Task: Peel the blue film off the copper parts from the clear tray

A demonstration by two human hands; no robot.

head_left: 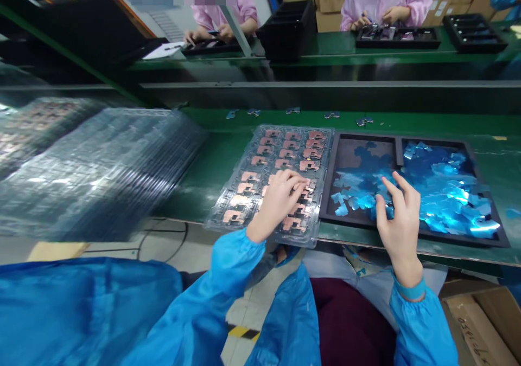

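Green workbench crosses the head view, with co-workers in pink smocks at a far bench. On it lies a clear blister tray of copper-coloured pieces — the left hand rests on them, fingers pressed together and curled; whether they pinch one, I cannot tell. The right hand is spread, thumb and forefinger apart, just over blue film scraps in a black divided tray, with nothing visible in its grip. Stacked plastic trays lie left of the blister tray.
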